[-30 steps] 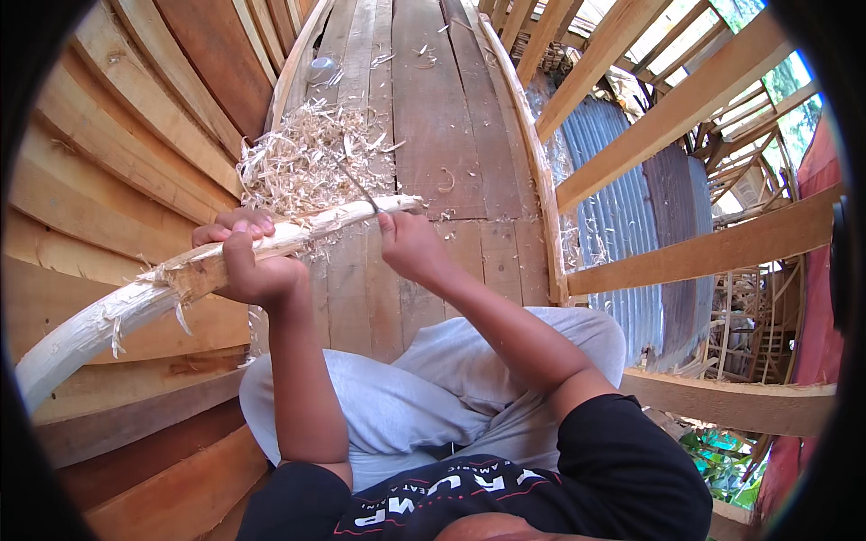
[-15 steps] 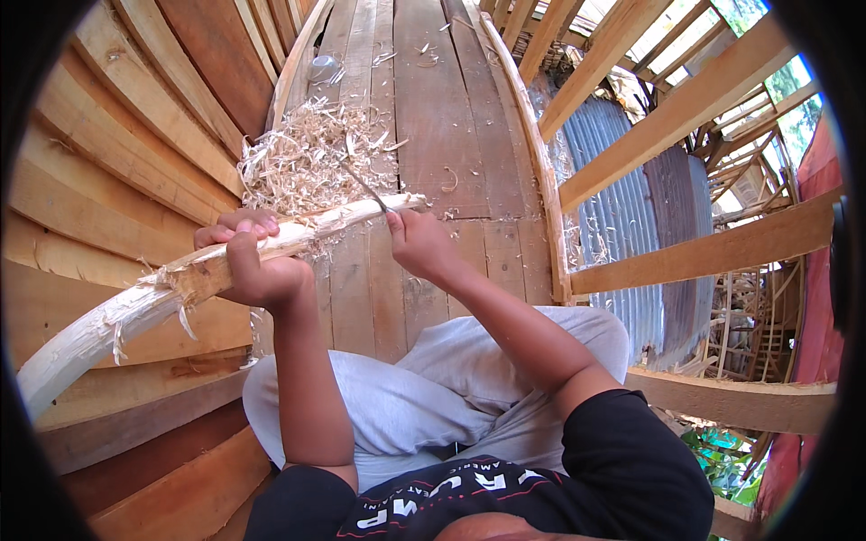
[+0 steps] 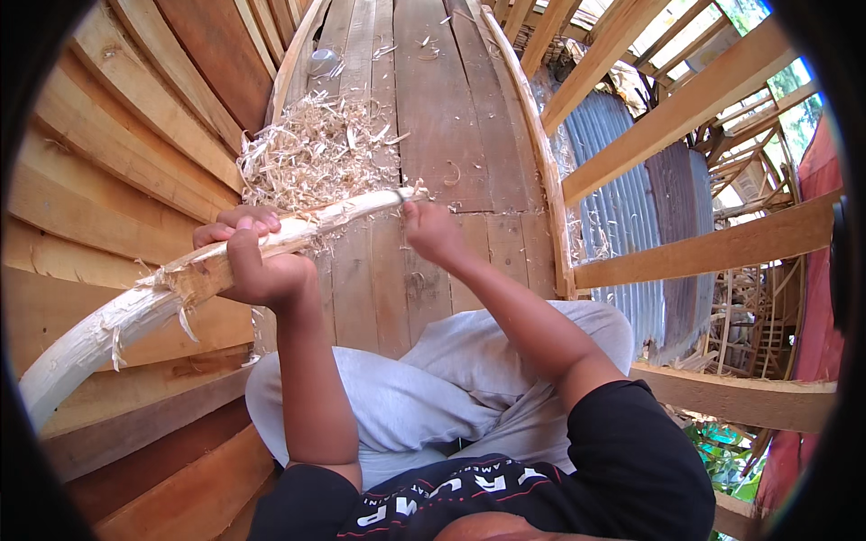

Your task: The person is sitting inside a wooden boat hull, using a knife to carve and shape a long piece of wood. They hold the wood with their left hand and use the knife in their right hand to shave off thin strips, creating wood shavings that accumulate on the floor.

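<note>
A long, pale, peeled wooden pole [image 3: 101, 326] slants up from the lower left, its far end tapering near the middle of the view. Curled slivers hang off its side. My left hand [image 3: 271, 281] is wrapped round the pole at mid-length, thumb on the near side and fingers over the far side. My right hand [image 3: 436, 234] is closed on a knife beside the tapered end. Only a short dark bit of the knife's blade [image 3: 400, 196] shows, lying across the wood; its handle is hidden in my fist.
A heap of wood shavings [image 3: 316, 149] lies on the plank floor [image 3: 439, 117] beyond the pole. Farther off sits a small clear container [image 3: 323, 62]. A board wall [image 3: 117, 180] rises on the left; wooden rails [image 3: 704, 236] and corrugated metal sheets [image 3: 622, 225] stand on the right.
My right hand has slid right and slightly away along the pole toward its tip, and the knife has turned so less blade shows. My left hand keeps its grip in place.
</note>
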`<state>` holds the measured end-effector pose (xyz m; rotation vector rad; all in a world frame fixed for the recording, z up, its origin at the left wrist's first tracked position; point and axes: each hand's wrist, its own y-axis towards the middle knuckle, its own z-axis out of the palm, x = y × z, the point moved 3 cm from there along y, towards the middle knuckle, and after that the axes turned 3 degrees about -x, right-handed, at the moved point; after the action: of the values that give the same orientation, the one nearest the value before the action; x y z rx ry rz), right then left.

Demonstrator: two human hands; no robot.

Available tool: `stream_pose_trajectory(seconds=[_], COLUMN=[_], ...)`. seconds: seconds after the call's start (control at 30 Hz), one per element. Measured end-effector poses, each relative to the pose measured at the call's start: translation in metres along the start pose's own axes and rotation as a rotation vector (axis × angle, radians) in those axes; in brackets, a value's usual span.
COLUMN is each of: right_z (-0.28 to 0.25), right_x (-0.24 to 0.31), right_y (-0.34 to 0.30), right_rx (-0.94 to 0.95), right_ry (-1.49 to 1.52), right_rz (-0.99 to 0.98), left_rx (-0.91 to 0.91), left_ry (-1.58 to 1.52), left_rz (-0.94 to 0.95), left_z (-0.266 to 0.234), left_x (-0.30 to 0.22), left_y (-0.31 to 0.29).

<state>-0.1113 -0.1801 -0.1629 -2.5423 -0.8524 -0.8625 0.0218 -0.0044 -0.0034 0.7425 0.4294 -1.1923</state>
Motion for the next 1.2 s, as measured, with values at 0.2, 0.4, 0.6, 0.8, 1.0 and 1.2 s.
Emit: stream_pose_trajectory(seconds=[0.2,0.4,0.6,0.8,1.0,1.2], right_z=[0.003,0.009,0.002,0.0,-0.006,-0.001], right_x=[0.009,-0.008,0.014,-0.035,-0.032,-0.044], right_y=[-0.005,0.003,-0.004,0.013,0.002,0.027], right_rx=[0.056,0.059,0.071,0.133,0.277,0.213], right_ry=[0.022,-0.007,-0.006,0.025,-0.054,-0.022], right_rz=[0.011,0.019,0.062,0.276,0.285,0.265], left_rx=[0.028,0.044,0.071,0.045,0.034,0.019], left_ry=[-0.013,-0.024,-0.068,-0.001,-0.059,0.001], left_rz=[-0.004,-0.025,-0.001,-0.037,-0.046,0.015], left_z=[-0.002,-0.003,-0.006,-0.004,-0.002,-0.001], left_x=[-0.001,0.0,-0.001,0.004,0.001,0.005], left_y=[0.003,-0.001,0.001,0.0,0.0,-0.001])
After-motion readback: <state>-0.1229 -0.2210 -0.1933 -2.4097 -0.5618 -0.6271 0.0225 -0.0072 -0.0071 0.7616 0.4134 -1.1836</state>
